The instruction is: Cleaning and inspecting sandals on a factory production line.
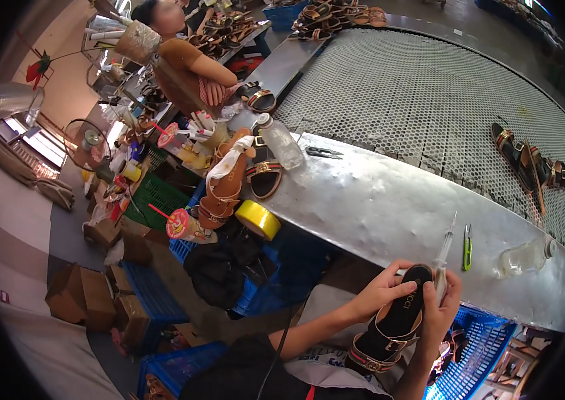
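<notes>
A black sandal [400, 313] with gold-edged straps is held upright in front of me. My left hand [389, 290] is closed on its left edge, thumb on the insole. On the other side, my right hand [448, 293] grips a pale syringe [444, 252] with a thin needle pointing up and away, while its thumb presses the sandal's edge. The lower part of the syringe is partly hidden by the fingers. Green-handled thread snips [467, 248] lie on the metal table [362, 220] just beyond my right hand. A clear bottle [526, 258] lies farther right.
Beyond the table runs a mesh conveyor [416, 100] carrying several sandals [522, 157]. At left are another clear bottle [282, 143], dark snips [324, 153], yellow tape [258, 220] and a drink cup [186, 225]. A blue basket [479, 353] stands below right. A co-worker [186, 67] sits far left.
</notes>
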`<state>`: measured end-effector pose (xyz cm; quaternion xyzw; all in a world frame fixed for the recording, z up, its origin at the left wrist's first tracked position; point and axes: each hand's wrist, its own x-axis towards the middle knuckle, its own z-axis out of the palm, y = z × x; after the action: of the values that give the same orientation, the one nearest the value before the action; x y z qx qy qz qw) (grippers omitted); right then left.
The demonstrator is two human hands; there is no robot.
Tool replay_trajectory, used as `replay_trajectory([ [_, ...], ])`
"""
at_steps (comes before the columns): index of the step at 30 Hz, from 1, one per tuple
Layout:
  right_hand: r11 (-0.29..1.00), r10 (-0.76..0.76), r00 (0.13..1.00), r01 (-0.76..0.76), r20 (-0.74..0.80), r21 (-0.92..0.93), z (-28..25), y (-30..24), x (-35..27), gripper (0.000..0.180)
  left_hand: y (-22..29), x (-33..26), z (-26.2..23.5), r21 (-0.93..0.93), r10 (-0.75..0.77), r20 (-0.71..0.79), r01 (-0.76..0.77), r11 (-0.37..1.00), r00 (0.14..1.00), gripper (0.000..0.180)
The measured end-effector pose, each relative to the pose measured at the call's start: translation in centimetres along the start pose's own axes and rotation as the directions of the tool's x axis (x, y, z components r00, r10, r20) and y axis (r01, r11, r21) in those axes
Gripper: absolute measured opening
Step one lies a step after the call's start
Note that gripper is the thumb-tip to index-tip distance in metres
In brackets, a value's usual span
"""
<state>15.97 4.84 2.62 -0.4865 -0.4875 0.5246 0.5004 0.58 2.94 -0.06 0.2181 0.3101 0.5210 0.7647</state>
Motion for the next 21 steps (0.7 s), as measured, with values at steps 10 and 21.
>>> replay_trajectory([
  [10, 0.972, 0.072, 0.997, -0.073, -0.014, -0.222, 0.9, 1.7, -1.5, 0.026, 0.7, -0.5, -3.3, 0.158, -0.043, -0.205, 0.076, 0.985, 0.978, 0.032],
  [21, 0.867, -0.191, 0.963, 0.256, 0.19, -0.428, -1.3, 3.8, -1.6, 0.029, -1.2, 0.2, -3.7, 0.191, -0.123, -0.149, 0.151, 0.97, 0.981, 0.036],
])
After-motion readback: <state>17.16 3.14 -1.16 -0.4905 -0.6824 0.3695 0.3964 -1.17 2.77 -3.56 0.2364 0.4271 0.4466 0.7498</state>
